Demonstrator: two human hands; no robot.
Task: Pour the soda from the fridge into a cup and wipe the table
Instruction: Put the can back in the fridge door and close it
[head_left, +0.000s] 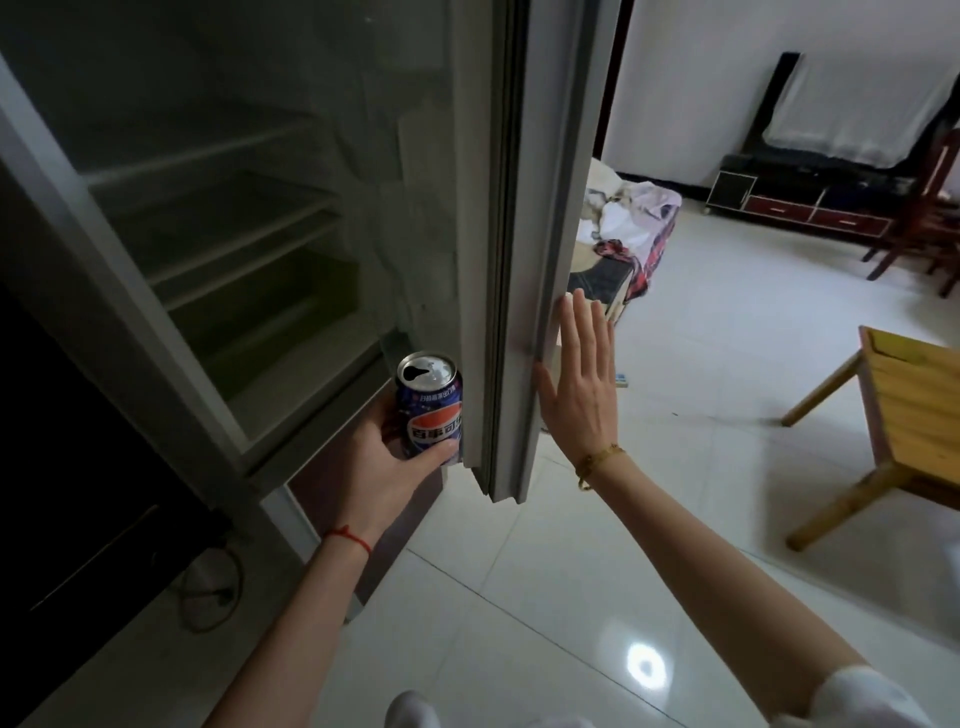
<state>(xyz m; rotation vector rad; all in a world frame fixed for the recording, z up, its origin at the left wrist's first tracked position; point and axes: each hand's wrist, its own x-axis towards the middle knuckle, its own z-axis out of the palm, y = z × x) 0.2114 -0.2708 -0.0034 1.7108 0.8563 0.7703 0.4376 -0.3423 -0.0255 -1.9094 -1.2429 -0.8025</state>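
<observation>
My left hand (382, 457) grips a blue soda can (431, 405) upright, just in front of the open fridge (218, 218). The can's top is open. The fridge shelves look bare and dim. My right hand (579, 384) lies flat with straight fingers against the outer edge of the fridge door (524, 234), which stands ajar between my two hands. No cup is in view.
A low wooden table (914, 410) stands at the right on the glossy white tiled floor (597, 597). Farther back are a pile of clothes (634, 218), a dark TV cabinet (795, 202) and a wooden chair (930, 208). A cable (213, 592) lies on the floor by the fridge.
</observation>
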